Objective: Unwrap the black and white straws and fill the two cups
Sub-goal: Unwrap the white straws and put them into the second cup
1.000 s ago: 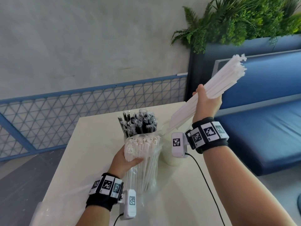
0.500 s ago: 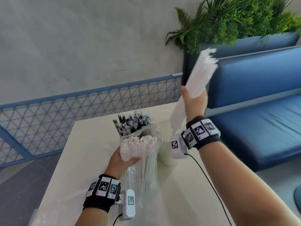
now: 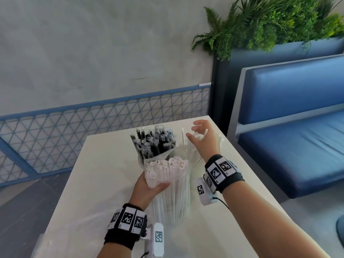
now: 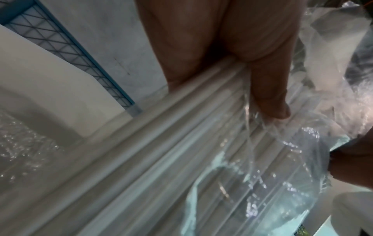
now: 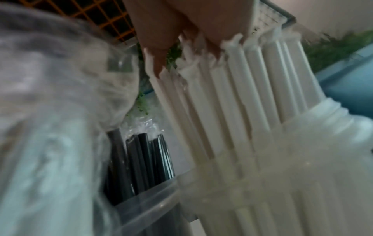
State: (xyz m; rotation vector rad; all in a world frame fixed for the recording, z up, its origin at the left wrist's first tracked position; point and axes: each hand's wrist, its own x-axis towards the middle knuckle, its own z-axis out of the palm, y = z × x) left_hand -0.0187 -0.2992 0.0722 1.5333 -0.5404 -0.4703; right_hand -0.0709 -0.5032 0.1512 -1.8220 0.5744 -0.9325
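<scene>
My left hand (image 3: 150,185) grips a clear bag of white straws (image 3: 167,170) that stands upright on the table; in the left wrist view my fingers (image 4: 268,95) curl round the bag (image 4: 201,143). My right hand (image 3: 197,133) hovers with spread fingers over loose white straws (image 5: 242,87) standing in a translucent cup (image 5: 302,159), and my fingertips touch their tops. Behind the bag, black straws (image 3: 154,144) in thin wrappers fill a clear cup (image 5: 153,199). In the head view the bag and my right wrist hide most of both cups.
The white table (image 3: 111,183) has crumpled clear plastic (image 3: 61,229) at its near left. A blue bench (image 3: 297,146) runs along the right, with a fern planter (image 3: 270,25) behind it. A blue mesh railing (image 3: 74,131) lies beyond the far edge.
My right hand swung the raised bundle of white straws upright, lowered it into the cup and let go. The left hand kept its hold on the bag.
</scene>
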